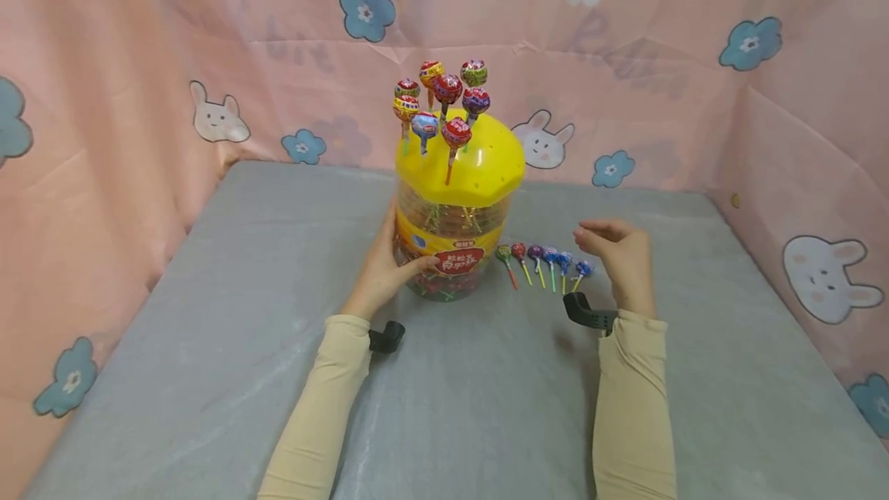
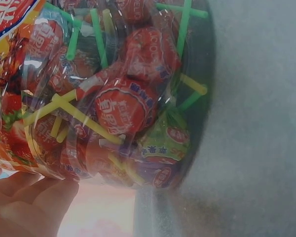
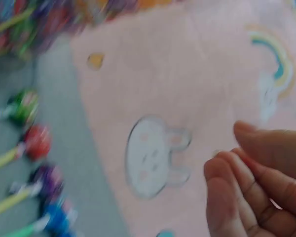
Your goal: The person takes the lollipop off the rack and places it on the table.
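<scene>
A clear plastic jar (image 1: 444,288) of wrapped lollipops stands on the table, its yellow lid (image 1: 496,153) dotted with small holes. Several lollipops (image 1: 447,89) stick up out of the lid. My left hand (image 1: 378,272) grips the jar's left side, thumb across the front by the label; in the left wrist view, fingers (image 2: 37,202) lie along its wall. Right of the jar, a row of lollipops (image 1: 535,253) lies on the table. Above and right of that row my right hand (image 1: 625,265) hovers with loosely bent fingers; the right wrist view shows nothing between thumb and fingers.
A grey cloth covers the table (image 1: 444,407). Pink curtains (image 1: 292,14) printed with rabbits, flowers and clouds hang behind it and at both sides. Each wrist wears a black camera mount (image 1: 590,313).
</scene>
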Tool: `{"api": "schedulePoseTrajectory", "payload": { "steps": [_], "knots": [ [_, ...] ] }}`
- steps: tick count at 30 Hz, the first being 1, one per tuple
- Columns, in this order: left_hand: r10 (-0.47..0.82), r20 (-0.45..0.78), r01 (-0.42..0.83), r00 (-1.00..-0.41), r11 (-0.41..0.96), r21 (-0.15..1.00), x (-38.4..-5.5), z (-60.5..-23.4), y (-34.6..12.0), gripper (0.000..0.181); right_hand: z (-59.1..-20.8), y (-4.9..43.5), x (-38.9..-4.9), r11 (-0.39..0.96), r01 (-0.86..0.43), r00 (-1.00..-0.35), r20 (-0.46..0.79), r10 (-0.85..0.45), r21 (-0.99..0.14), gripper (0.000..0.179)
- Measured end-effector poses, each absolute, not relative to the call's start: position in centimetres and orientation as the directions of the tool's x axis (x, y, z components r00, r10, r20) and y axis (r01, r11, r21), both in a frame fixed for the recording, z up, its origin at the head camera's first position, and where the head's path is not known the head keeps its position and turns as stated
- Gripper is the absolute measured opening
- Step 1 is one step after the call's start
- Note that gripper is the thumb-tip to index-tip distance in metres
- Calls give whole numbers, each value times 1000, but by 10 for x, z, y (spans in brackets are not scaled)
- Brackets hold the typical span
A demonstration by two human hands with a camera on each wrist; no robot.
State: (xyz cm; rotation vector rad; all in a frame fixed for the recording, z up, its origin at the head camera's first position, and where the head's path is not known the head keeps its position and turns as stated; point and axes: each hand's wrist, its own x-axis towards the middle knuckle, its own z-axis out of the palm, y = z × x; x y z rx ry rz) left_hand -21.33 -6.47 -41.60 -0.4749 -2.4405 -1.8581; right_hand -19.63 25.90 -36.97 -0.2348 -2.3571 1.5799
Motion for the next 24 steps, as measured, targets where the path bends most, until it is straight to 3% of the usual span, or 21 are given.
{"api": "schedulePoseTrajectory", "payload": {
  "steps": [9, 24],
  "knots": [
    [231, 182, 236, -956, 235, 943, -191, -382, -61, 98, -325, 225, -197, 258, -237, -906, 309, 291, -937, 29],
    [229, 170, 226, -958, 243, 943, -187, -377, -61, 98, -272, 172, -212, 51, -446, -883, 448, 136, -894, 22]
  ]
}}
